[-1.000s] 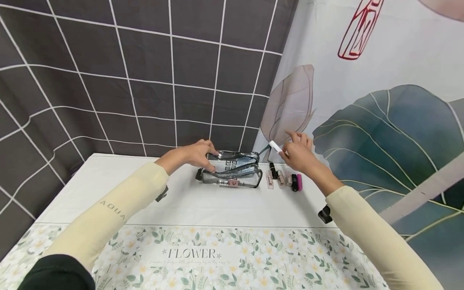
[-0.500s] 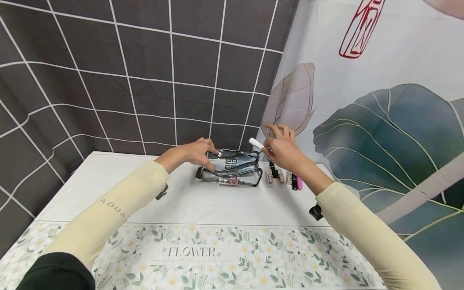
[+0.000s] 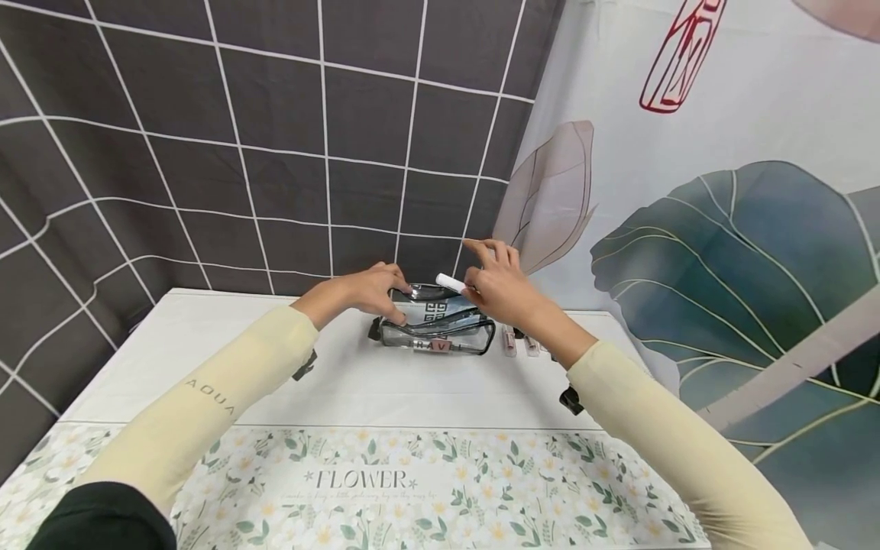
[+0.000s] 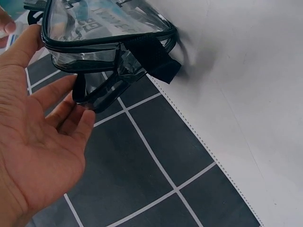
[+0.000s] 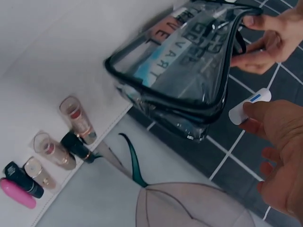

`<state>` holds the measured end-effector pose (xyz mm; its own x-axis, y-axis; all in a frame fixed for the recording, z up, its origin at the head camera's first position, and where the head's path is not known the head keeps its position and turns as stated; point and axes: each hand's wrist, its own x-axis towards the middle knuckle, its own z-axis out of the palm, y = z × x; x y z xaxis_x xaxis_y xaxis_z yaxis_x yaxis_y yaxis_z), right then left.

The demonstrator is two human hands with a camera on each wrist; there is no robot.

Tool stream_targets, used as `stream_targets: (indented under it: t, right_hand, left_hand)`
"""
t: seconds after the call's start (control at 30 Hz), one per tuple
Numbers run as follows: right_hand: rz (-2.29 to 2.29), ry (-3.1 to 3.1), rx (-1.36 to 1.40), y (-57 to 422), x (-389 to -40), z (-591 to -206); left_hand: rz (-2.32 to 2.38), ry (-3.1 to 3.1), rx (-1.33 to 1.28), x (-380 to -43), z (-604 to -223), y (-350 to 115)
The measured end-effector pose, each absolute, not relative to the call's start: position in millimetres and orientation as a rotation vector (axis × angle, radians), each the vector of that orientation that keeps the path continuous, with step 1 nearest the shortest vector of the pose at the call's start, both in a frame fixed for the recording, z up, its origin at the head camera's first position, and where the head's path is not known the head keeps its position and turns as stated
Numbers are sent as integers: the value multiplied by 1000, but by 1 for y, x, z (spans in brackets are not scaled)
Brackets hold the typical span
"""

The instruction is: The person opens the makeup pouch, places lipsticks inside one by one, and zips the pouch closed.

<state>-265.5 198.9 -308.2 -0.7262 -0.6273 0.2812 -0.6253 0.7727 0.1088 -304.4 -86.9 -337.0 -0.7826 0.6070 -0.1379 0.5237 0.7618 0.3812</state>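
The right hand [image 3: 500,289] pinches the white tube [image 3: 450,283] above the clear bag [image 3: 435,325], while the left hand [image 3: 371,292] grips the bag's left end, thumb on the near side. The step in hand looks like loading the bag; the next move calls for lowering the tube through its opening, clear of the rim. Lipsticks [image 5: 56,150] lie just right of it.

desk [image 3: 426,389]: white, softly shadowed | behind and left of desk: dark wall [image 3: 275,114], white grid lines [image 3: 324,99] | right of desk: pale sheet [image 3: 653,149], blue-green leaf print [image 3: 749,244] | near side of desk: floral strip [image 3: 509,493], "FLOWER" lettering [image 3: 360,480]
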Motion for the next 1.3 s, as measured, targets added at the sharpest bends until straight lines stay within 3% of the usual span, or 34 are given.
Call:
stream_targets:
  t: [0.53, 1.3]
  right_hand:
    - [-274, -2641, 1026, 163, -257, -323]
    - [-267, -2620, 1041, 158, -262, -336]
  left_hand:
    - [475, 2711, 883, -306, -337, -89]
    - [460, 2708, 879, -307, -338, -88]
